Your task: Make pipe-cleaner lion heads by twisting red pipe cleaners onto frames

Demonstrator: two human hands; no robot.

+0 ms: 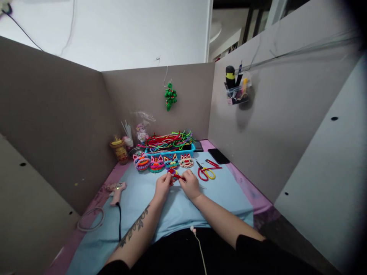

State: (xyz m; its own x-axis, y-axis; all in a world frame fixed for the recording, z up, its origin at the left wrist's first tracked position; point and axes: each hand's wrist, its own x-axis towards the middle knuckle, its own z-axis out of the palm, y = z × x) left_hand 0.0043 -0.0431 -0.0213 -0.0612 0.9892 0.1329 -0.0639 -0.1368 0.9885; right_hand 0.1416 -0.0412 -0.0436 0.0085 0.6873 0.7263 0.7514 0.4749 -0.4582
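Over the middle of the blue cloth, my left hand has its fingers closed round a small fuzzy piece in purple, yellow and red. A red pipe cleaner spans the gap between both hands. Its other end is pinched in the closed fingers of my right hand. The fingers partly cover the piece. Just beyond, several colourful fuzzy animal heads stand in a row, among them a pink one and a cream one. Scissors with red and yellow handles lie right of my right hand.
Behind the heads sits a blue basket heaped with pipe cleaners. A pink glue gun with a black cord lies left. Red-handled pliers and a black phone lie right. Grey partitions enclose the table.
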